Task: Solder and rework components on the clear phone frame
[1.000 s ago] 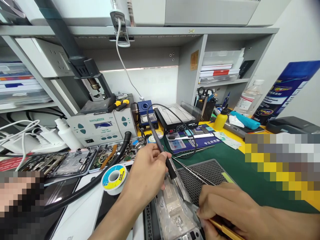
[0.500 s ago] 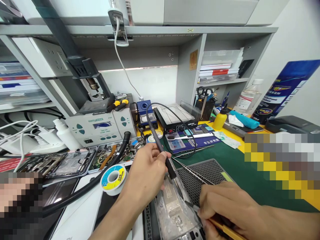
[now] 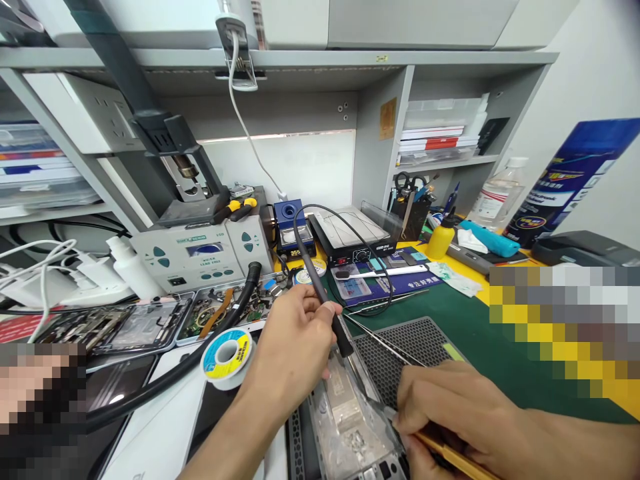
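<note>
My left hand [image 3: 303,333] is closed around the black handle of a soldering iron [image 3: 342,339], whose cable loops up behind it. The iron's metal end points down at the right edge of an opened phone housing [image 3: 334,417], a silvery frame lying at the bottom centre. Low on the right, my right hand [image 3: 455,410] grips a yellow-handled knife [image 3: 453,461]; its thin grey blade reaches the same edge, close to the iron's end. Tweezers [image 3: 383,343] stick out beyond my right fingers, and how they are held is hidden.
A solder spool [image 3: 227,359] stands beside my left forearm. A black hose [image 3: 165,380] runs from the left. Behind are a hot-air station [image 3: 200,257], a soldering station [image 3: 295,233] and a heating plate [image 3: 350,233]. A grey perforated mat [image 3: 400,333] lies right of the housing.
My right hand and the yellow-handled knife have shifted very slightly left along the housing's edge. My left hand holds the iron in nearly the same place.
</note>
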Tool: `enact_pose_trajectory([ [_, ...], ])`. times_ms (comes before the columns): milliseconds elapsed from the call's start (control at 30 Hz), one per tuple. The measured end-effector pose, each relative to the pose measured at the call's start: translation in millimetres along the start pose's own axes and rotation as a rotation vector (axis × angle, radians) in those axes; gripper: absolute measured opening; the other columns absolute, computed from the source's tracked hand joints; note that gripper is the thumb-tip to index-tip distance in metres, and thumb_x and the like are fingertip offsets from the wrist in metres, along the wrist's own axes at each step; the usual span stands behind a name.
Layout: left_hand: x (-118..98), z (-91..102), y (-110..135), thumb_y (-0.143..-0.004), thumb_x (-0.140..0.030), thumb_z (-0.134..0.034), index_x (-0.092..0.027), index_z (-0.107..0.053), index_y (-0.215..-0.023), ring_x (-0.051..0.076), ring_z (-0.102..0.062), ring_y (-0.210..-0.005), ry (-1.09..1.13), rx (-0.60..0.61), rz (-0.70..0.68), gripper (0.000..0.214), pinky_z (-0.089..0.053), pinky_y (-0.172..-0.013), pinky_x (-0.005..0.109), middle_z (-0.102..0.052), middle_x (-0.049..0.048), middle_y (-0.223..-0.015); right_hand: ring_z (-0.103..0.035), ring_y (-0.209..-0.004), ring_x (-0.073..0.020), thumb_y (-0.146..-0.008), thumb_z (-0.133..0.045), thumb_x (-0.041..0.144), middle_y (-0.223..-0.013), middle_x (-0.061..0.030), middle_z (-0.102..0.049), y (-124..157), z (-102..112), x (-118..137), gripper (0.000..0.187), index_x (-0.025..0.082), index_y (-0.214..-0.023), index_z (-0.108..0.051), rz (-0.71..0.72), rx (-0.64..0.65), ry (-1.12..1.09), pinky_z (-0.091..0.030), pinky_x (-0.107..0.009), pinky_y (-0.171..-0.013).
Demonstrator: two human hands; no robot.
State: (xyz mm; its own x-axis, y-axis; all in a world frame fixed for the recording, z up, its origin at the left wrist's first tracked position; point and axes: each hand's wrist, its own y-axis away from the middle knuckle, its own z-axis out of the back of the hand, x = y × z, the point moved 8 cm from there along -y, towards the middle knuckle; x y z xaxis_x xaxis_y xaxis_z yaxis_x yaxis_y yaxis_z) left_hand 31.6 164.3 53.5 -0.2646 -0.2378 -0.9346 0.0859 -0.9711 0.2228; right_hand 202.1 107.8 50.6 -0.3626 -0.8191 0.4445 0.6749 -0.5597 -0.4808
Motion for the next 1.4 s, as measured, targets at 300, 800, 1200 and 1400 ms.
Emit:
enact_pose_trajectory([
  [300, -0.4, -0.8, -0.6, -0.102, -0.022, -0.053, -0.015, -0.063, -0.1, 0.007, -0.049, -0.049, -0.01, -0.006, -0.005, 0.012, -0.047, -0.04, 0.019, -0.067, 0.003, -0.088, -0.053, -0.067, -0.0119, -0.076, -0.054, -0.004, -0.078, 0.0048, -0.061, 8.1, -6.6, -10.8, 0.031, 0.024, -0.089, -0.055, -0.025, -0.004, -0.122, -0.041, -0.026, -0.067],
  [800, -3.9, -6.2, -4.6, -0.103, -0.018, -0.052, -0.013, -0.064, -0.118, 0.005, -0.048, -0.049, 0.051, 0.057, -0.092, 0.02, -0.044, -0.038, 0.017, -0.072, 0.0065, -0.108, -0.064, -0.062, -0.01, -0.077, -0.046, -0.003, -0.076, 0.0038, -0.069, -12.1, 8.1, 8.1, 0.032, 0.024, -0.088, -0.059, 0.04, -0.01, 0.038, -0.051, -0.019, -0.062],
  [1200, -15.0, -13.1, -1.2, -0.104, -0.017, -0.054, -0.016, -0.069, -0.114, 0.004, -0.044, -0.04, 0.051, 0.064, -0.208, 0.018, -0.039, -0.038, 0.023, -0.071, 0.0004, -0.093, -0.07, -0.062, -0.0107, -0.079, -0.046, -0.005, -0.075, 0.0014, -0.072, -16.3, 11.5, 14.6, 0.035, 0.023, -0.095, -0.059, 0.096, -0.095, 0.061, -0.054, -0.018, -0.063],
  [1400, -15.5, -15.3, 1.4, -0.105, -0.018, -0.053, -0.017, -0.069, -0.114, 0.005, -0.043, -0.042, 0.068, 0.072, -0.225, 0.018, -0.038, -0.038, 0.023, -0.073, 0.0004, -0.096, -0.068, -0.06, -0.0111, -0.078, -0.045, -0.003, -0.071, 0.0015, -0.07, -14.5, 12.2, 12.7, 0.032, 0.024, -0.089, -0.058, 0.09, -0.112, 0.101, -0.053, -0.019, -0.06],
])
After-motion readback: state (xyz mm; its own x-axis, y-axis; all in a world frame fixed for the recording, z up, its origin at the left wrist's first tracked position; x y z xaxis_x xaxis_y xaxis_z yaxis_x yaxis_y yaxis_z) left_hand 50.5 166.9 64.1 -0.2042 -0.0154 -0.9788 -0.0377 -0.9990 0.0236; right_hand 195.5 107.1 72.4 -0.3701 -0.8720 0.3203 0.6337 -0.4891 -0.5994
